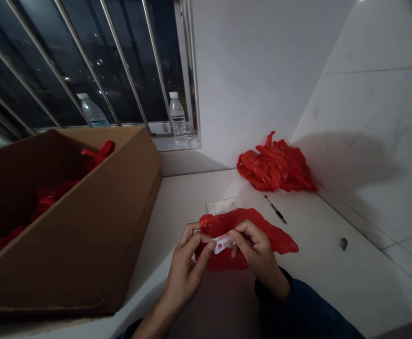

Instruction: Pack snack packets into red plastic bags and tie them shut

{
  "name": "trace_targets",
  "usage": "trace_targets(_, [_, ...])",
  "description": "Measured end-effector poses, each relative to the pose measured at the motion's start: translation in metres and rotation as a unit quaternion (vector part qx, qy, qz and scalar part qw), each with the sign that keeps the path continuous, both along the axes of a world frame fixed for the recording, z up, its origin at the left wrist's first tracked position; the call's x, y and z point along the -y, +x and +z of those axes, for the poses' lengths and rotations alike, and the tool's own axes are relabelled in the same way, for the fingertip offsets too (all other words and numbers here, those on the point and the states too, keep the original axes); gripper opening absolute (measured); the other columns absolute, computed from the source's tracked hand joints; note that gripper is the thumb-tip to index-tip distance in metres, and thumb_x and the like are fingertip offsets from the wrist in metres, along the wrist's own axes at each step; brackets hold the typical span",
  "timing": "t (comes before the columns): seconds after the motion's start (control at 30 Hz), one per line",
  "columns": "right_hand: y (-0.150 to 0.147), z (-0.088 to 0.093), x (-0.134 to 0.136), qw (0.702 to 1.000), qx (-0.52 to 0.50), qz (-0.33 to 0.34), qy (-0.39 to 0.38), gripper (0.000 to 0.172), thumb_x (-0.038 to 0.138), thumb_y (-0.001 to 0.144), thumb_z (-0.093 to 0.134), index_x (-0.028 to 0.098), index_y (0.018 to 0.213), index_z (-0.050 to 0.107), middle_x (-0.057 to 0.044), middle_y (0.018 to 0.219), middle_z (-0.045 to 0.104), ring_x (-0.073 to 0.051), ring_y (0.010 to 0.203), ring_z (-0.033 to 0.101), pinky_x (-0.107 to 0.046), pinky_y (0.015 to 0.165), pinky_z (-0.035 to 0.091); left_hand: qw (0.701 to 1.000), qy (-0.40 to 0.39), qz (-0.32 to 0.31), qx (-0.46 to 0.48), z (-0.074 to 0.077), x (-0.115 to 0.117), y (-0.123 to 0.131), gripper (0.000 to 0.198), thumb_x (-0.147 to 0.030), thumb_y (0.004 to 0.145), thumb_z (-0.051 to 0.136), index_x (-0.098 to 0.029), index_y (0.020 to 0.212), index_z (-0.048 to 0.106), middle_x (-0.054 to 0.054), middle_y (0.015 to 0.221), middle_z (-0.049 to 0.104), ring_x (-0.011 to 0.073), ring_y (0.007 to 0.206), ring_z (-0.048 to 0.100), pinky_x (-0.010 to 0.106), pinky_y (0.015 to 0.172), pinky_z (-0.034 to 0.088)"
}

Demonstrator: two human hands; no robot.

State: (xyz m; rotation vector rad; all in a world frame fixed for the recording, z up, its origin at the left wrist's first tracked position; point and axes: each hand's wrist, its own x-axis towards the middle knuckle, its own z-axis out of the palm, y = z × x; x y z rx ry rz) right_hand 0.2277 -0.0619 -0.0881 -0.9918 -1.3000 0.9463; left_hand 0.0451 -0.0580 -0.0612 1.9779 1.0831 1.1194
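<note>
A small white label with red print point(224, 243) is stretched between my two hands. My left hand point(189, 256) pinches its left end between thumb and fingers. At the other end, my right hand point(255, 247) has its thumb and forefinger closed on the label. Just behind and beneath it a red plastic bag point(262, 226) spreads over the table, its gathered upper left part against my left fingers. Whether those fingers also grip the bag I cannot tell.
A large cardboard box point(96, 226) holding red bags stands at left. Beyond are a white printed card point(223, 205), a pen point(275, 209), a heap of red bags point(276, 165) and a small dark object point(343, 243). Two bottles, one clear point(177, 117), stand by the barred window.
</note>
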Motion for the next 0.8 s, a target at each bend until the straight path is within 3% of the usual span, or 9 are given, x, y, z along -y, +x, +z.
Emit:
trace_targets(0.1, [-0.0026, 0.0018, 0.0019, 1.000, -0.023, -0.006, -0.011, 0.025, 0.037, 0.093, 0.058, 0.021, 0.074, 0.053, 0.003, 0.062, 0.063, -0.011, 0.048, 0.059, -0.023, 0.050, 0.047, 1.000, -0.014, -0.001, 0.009, 0.0018, -0.0003, 0.0003, 0.023, -0.031, 0.097, 0.052, -0.020, 0.079, 0.064, 0.007, 0.092, 0.059, 0.0237, 0.113, 0.049, 0.027, 0.080, 0.042])
trace_targets(0.27, [-0.0042, 0.0005, 0.0004, 0.998, -0.051, -0.023, -0.024, 0.026, 0.037, 0.092, 0.061, 0.021, 0.074, 0.053, 0.005, 0.058, 0.059, -0.009, 0.046, 0.057, -0.022, 0.048, 0.045, 0.998, -0.049, -0.039, -0.005, 0.0024, -0.0026, 0.0017, 0.020, -0.031, 0.094, 0.055, -0.019, 0.079, 0.060, 0.004, 0.096, 0.056, 0.0181, 0.093, 0.054, 0.026, 0.079, 0.042])
trace_targets(0.53, [-0.0032, 0.0001, 0.0008, 0.998, -0.044, -0.041, -0.034, 0.027, 0.036, 0.092, 0.062, 0.021, 0.072, 0.051, 0.009, 0.049, 0.050, -0.006, 0.040, 0.046, -0.019, 0.043, 0.038, 0.992, -0.110, -0.047, 0.048, 0.0045, -0.0036, 0.0049, 0.028, -0.037, 0.092, 0.057, -0.019, 0.070, 0.057, 0.005, 0.095, 0.054, 0.0205, 0.096, 0.052, 0.028, 0.081, 0.041])
trace_targets(0.8, [-0.0022, 0.0018, 0.0012, 0.997, -0.053, -0.029, -0.041, 0.029, 0.036, 0.091, 0.063, 0.020, 0.070, 0.050, 0.008, 0.049, 0.052, -0.006, 0.038, 0.047, -0.019, 0.042, 0.037, 0.987, -0.132, -0.061, 0.068, 0.0023, -0.0044, 0.0024, 0.028, -0.037, 0.094, 0.055, -0.018, 0.073, 0.057, 0.004, 0.091, 0.049, 0.0204, 0.095, 0.048, 0.029, 0.081, 0.037])
